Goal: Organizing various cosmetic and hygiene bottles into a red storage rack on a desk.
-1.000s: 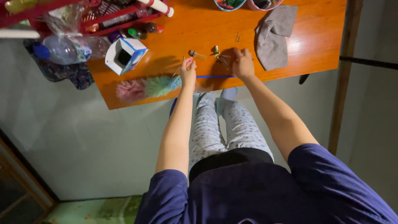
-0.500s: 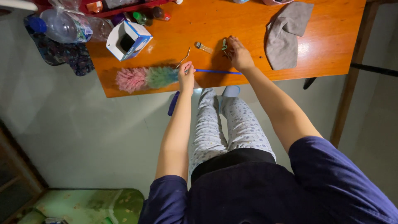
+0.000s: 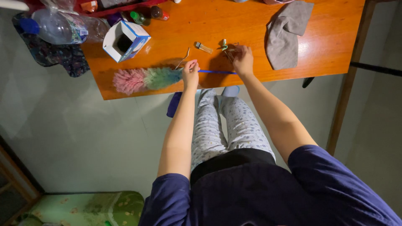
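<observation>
Left hand point(image 3: 191, 72) grips thin stick point(image 3: 183, 59) — right hand point(image 3: 243, 58) (fingers curled) on clips point(image 3: 226, 46).

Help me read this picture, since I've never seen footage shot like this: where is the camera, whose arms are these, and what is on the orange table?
The camera sits on a person's head and looks down, so you see their own body, legs and both bare arms reaching to a wooden table. No machine is involved.

The left hand pinches a thin bent metal piece at the end of a feather duster with a pink and green head; the duster's blue handle runs across towards the right hand. The right hand rests its fingers on a small cluster of little parts; whether it grips one is too small to tell.

Also on the table: an open white and blue box, a grey cloth, a small vial, and at the far left a clear plastic bottle.
</observation>
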